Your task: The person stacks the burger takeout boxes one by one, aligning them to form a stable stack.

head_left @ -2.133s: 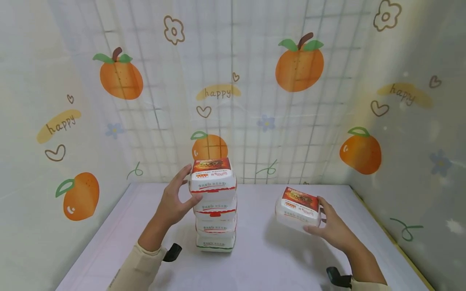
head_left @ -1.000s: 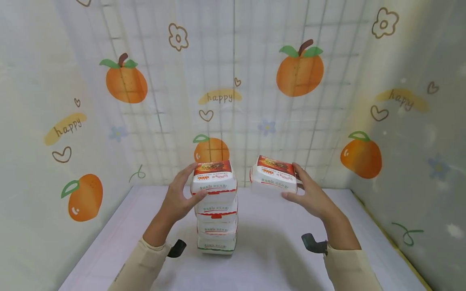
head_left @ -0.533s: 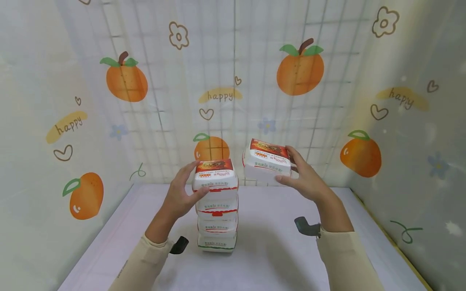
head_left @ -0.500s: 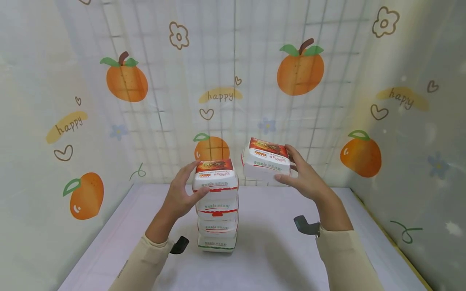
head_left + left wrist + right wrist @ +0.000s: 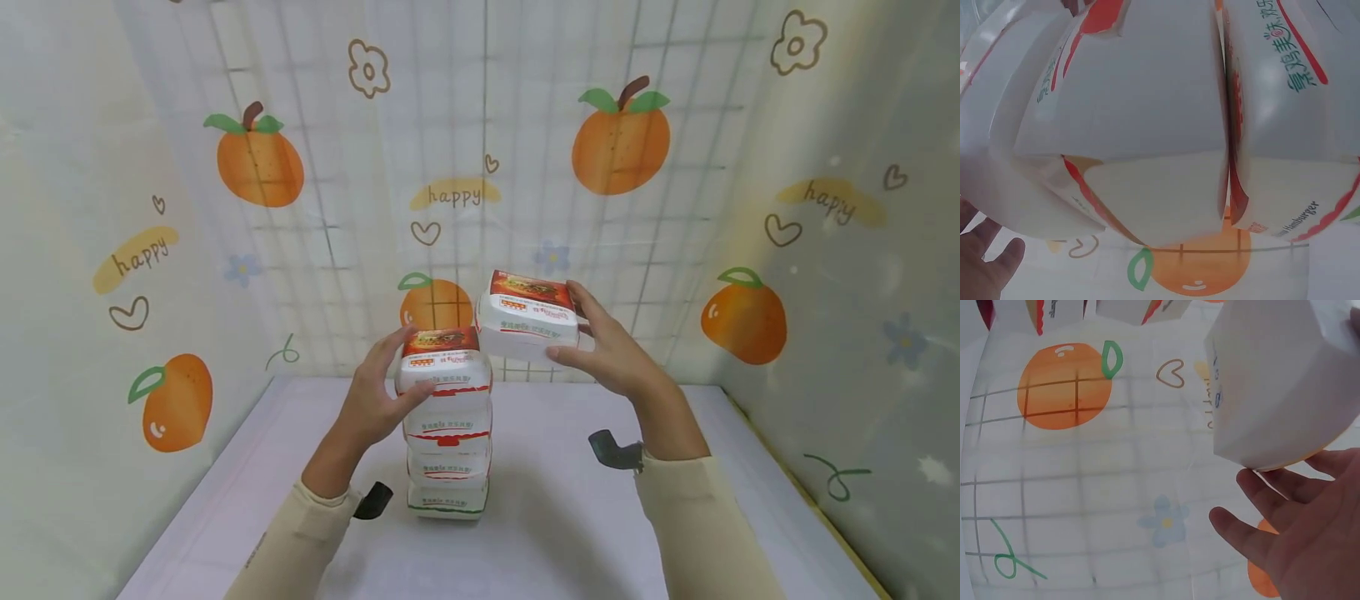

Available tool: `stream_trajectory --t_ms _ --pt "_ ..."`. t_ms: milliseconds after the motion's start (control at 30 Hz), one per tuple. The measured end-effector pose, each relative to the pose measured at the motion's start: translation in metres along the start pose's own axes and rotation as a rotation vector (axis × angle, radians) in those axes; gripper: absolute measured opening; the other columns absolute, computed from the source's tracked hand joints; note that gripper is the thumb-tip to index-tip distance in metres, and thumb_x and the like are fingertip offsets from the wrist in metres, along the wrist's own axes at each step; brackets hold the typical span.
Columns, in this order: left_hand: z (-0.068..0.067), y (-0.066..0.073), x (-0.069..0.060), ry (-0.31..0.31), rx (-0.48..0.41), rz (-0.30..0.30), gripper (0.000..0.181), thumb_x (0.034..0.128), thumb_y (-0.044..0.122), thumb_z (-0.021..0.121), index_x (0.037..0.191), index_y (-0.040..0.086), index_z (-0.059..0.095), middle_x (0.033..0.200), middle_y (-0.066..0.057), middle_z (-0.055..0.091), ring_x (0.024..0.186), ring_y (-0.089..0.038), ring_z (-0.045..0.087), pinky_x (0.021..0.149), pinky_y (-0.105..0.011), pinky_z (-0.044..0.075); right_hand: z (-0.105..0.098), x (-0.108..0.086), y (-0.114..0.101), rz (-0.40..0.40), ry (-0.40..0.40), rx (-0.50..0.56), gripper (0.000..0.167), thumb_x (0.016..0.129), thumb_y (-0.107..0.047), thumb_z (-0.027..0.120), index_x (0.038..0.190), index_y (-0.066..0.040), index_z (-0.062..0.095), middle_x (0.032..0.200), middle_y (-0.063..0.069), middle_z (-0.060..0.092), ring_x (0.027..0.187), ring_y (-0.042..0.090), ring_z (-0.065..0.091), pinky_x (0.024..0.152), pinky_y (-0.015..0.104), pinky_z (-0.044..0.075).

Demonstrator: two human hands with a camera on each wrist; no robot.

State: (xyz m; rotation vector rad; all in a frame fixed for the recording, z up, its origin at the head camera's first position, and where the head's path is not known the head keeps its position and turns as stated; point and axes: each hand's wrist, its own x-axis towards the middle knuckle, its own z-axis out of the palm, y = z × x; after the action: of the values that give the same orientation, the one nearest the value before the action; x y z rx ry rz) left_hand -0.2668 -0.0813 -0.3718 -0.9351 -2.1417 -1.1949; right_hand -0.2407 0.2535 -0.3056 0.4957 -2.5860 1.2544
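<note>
A stack of several white paper hamburger boxes (image 5: 448, 454) stands on the table in the head view. My left hand (image 5: 373, 398) holds the top hamburger box (image 5: 442, 358) from its left side, thumb at the front. Up and to the right of it, my right hand (image 5: 611, 346) grips another hamburger box (image 5: 528, 321) by its right end, thumb in front and fingers behind. That raised box tilts slightly, and its lower left corner lies close to the stack's top; whether they touch I cannot tell. In the right wrist view the underside of the raised box (image 5: 1279, 381) shows above the fingers (image 5: 1266, 500).
A pale tabletop (image 5: 570, 517) lies under the stack. Behind and at the sides hangs a white curtain (image 5: 525, 125) printed with oranges, hearts and "happy". A dark wrist camera (image 5: 615, 450) juts from the right sleeve, another camera (image 5: 373, 501) from the left.
My right hand has carried its hamburger box up and leftward from the right side to beside the stack's top. The left hand has stayed at the top box.
</note>
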Motion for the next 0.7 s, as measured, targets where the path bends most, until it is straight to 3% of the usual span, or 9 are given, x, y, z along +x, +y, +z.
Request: stream_trajectory --t_ms 267,500,700 --pt "-0.003 0.003 0.003 0.003 -0.010 0.014 0.075 0.0859 0.038 0.070 0.151 0.025 0.035 0.149 0.001 0.040 0.134 -0.022 0.038 0.097 -0.059 0.042 0.010 0.012 -0.015 -0.069 -0.033 0.021 0.103 0.080 -0.045 0.074 0.156 -0.037 0.005 0.159 0.002 0.020 0.136 0.041 0.031 0.094 0.064 0.042" --pt "-0.004 0.010 0.010 0.022 0.020 0.007 0.073 0.0876 0.040 0.068 0.151 0.021 0.036 0.147 0.002 0.042 0.133 -0.020 0.039 0.100 -0.058 0.040 0.022 0.019 -0.027 -0.092 -0.058 0.033 0.103 0.079 -0.045 0.076 0.156 -0.036 0.008 0.158 -0.001 0.022 0.137 0.038 0.032 0.094 0.061 0.044" --pt "-0.005 0.015 0.014 0.017 -0.015 -0.010 0.072 0.0891 0.044 0.065 0.151 0.024 0.035 0.146 0.005 0.042 0.132 -0.024 0.040 0.098 -0.058 0.041 0.029 0.020 -0.036 -0.116 -0.077 0.032 0.104 0.078 -0.048 0.076 0.156 -0.036 0.008 0.158 -0.002 0.022 0.137 0.037 0.031 0.095 0.062 0.042"
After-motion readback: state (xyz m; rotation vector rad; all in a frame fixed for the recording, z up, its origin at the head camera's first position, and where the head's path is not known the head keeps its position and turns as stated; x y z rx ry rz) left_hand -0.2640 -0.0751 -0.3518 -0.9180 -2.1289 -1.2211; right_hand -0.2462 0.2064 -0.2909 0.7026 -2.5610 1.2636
